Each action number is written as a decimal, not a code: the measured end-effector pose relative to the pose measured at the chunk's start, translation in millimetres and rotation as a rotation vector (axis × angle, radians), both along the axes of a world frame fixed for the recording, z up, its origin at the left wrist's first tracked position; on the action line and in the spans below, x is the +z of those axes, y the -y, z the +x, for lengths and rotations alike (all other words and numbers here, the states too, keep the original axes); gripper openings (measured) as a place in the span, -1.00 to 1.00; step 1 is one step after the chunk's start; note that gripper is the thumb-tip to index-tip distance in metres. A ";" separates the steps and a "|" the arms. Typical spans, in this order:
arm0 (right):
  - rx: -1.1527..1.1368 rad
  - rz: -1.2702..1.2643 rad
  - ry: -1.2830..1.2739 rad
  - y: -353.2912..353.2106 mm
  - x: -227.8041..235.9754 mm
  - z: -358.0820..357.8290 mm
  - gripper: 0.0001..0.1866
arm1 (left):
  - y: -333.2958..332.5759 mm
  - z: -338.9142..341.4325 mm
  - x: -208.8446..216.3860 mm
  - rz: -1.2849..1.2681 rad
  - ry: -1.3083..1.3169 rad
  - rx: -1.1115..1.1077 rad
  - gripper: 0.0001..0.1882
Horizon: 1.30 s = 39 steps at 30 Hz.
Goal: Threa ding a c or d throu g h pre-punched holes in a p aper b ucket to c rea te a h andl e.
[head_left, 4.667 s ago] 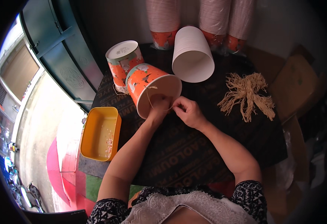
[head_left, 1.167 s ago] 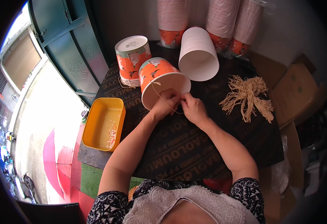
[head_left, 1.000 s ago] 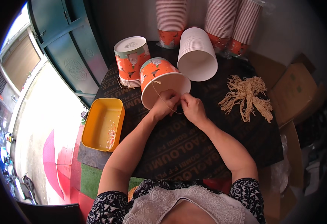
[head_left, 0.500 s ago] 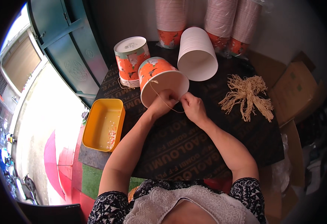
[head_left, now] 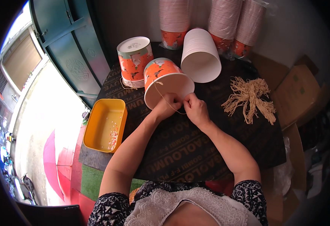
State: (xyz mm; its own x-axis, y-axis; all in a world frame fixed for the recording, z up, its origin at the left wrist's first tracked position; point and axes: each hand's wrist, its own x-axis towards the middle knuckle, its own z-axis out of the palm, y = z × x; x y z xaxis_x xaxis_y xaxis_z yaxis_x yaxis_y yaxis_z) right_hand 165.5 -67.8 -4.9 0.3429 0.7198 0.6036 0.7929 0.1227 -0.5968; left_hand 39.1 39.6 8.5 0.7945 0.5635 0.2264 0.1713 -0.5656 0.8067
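Observation:
An orange patterned paper bucket lies tilted on the table, its round white mouth facing me. A thin tan cord hangs from the upper left of its rim and loops down across the mouth toward my hands. My left hand is inside the mouth near the lower right rim, fingers closed; whatever they pinch is hidden. Just outside that rim, my right hand is closed in a pinch on the cord's other end. The two hands almost touch.
Upturned stacked buckets stand behind left, and a white stack lies behind right. Wrapped bucket stacks line the wall. A yellow tub with small bits stands left, a cord bundle right. Cardboard leans beyond the table.
The bucket has shifted slightly right and its mouth has tipped a little downward. My left hand has moved slightly right with it; my right hand has hardly moved.

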 end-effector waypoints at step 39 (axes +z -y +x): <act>0.215 -0.118 -0.046 -1.4 2.5 17.1 -0.92 | 2.1 -0.4 4.6 -0.225 -0.014 0.026 -0.83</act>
